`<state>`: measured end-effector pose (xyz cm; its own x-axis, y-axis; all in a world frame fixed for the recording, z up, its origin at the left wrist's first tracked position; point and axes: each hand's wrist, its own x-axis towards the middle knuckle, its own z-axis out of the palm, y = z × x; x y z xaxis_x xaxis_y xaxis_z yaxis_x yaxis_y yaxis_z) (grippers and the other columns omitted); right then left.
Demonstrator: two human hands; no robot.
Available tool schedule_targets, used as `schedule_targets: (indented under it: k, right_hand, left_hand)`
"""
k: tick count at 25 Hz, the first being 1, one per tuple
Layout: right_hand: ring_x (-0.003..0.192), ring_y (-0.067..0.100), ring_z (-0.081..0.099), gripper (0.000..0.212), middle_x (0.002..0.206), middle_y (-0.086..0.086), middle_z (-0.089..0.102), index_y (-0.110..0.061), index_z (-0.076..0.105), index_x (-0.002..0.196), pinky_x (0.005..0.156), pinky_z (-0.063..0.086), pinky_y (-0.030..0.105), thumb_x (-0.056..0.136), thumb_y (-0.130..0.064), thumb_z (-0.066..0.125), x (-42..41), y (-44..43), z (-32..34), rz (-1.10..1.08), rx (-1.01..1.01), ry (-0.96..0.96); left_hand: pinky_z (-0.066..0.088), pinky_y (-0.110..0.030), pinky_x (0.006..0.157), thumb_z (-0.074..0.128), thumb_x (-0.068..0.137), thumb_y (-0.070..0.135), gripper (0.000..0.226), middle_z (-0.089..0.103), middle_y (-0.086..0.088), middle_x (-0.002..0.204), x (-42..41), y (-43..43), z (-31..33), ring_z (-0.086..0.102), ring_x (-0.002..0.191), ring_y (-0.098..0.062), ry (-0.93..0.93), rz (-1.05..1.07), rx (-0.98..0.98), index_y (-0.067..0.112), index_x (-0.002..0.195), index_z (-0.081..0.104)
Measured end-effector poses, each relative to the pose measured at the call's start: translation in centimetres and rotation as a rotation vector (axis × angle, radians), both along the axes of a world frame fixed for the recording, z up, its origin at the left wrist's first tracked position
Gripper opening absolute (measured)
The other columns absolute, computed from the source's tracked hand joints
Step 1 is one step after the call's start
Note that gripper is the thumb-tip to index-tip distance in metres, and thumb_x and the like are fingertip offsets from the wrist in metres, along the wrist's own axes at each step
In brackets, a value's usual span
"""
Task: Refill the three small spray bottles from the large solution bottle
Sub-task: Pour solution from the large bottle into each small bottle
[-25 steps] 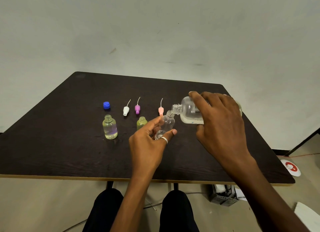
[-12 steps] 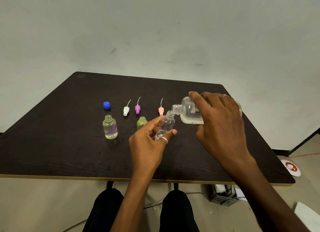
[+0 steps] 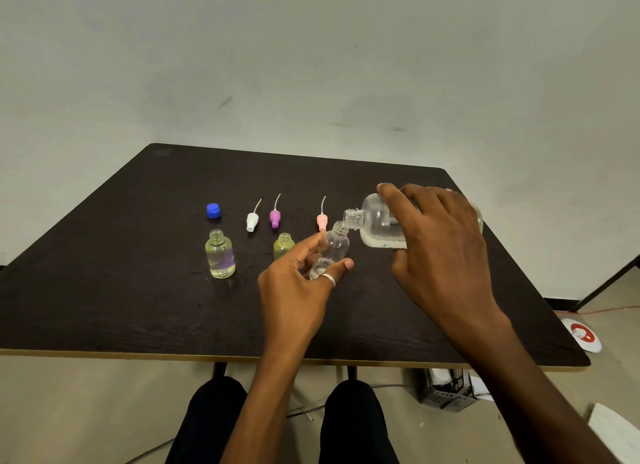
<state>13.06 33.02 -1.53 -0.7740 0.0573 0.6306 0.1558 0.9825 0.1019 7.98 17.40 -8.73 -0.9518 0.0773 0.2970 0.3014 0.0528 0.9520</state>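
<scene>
Fingers first: left hand (image 3: 294, 283) is pinching the small clear plastic spray bottle (image 3: 330, 248) between thumb (image 3: 341, 265) and fingertips, low on the body, tilting its neck toward the right so the mouth meets the pour. Right hand (image 3: 440, 248) is wrapping over the large clear solution bottle (image 3: 377, 226), fingers closed around its body, holding it nearly horizontal with the threaded mouth sitting just at the small bottle's opening.

Scanning left to right across the dark wooden table (image 3: 104, 307):
- blue screw cap (image 3: 213, 210) is lying at the far left, likely the large bottle's, parked out of the way
- small clear bottle with yellowish liquid (image 3: 220, 254) is standing upright, uncapped, mostly full — reads as done
- white sprayer head (image 3: 252, 220), purple sprayer head (image 3: 275, 217) and pink sprayer head (image 3: 321, 220) are lying in a row behind the bottles, dip tubes pointing away, probably one per bottle for easy recapping
- small green-tinted bottle (image 3: 283, 243) is standing open, partly hidden behind the left hand; fill level is not readable

The bottle being filled is showing only a little liquid at its base, so this pour looks early. Both mouths are narrow — spill risk is at that joint, hence the two-handed angle matching.
</scene>
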Motion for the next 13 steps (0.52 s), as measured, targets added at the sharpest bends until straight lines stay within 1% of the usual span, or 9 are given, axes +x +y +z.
schedule_targets:
  k: [2,7,10,13]
  right_hand:
    - [0.118,0.032,0.051,0.076,0.126,0.007,0.059,-0.021,0.049,0.138,0.097,0.042,0.047,0.067,-0.009,0.075,-0.02,-0.04,-0.03,0.002,-0.004,0.002]
    - [0.117,0.034,0.052,0.078,0.125,0.009,0.060,-0.020,0.050,0.136,0.097,0.043,0.048,0.064,-0.008,0.078,-0.13,0.03,-0.15,0.008,-0.006,0.012]
    - [0.118,0.034,0.052,0.079,0.126,0.009,0.059,-0.019,0.050,0.137,0.097,0.043,0.048,0.064,-0.010,0.080,-0.19,0.10,-0.23,0.007,-0.004,0.008]
    - [0.117,0.034,0.052,0.079,0.126,0.010,0.060,-0.019,0.051,0.137,0.097,0.043,0.048,0.063,-0.010,0.080,-0.19,0.11,-0.27,0.014,0.003,0.015]
  left_hand:
    - [0.050,-0.005,0.076,0.087,0.073,0.024,0.053,0.067,0.026,0.100,-0.05,0.00,0.01,0.063,0.095,0.016,-0.006,-0.004,-0.003,0.033,0.121,0.066]
    - [0.053,-0.011,0.083,0.087,0.073,0.025,0.053,0.071,0.019,0.107,-0.12,0.02,-0.17,0.066,0.099,0.009,-0.015,-0.003,0.006,0.029,0.122,0.068]
    - [0.052,-0.008,0.080,0.087,0.073,0.023,0.051,0.070,0.022,0.102,-0.02,0.05,-0.09,0.066,0.096,0.012,-0.016,-0.012,0.014,0.032,0.119,0.068]
    - [0.051,-0.007,0.078,0.087,0.074,0.022,0.051,0.072,0.018,0.104,-0.08,0.04,-0.14,0.066,0.097,0.011,-0.015,-0.016,0.016,0.028,0.121,0.069]
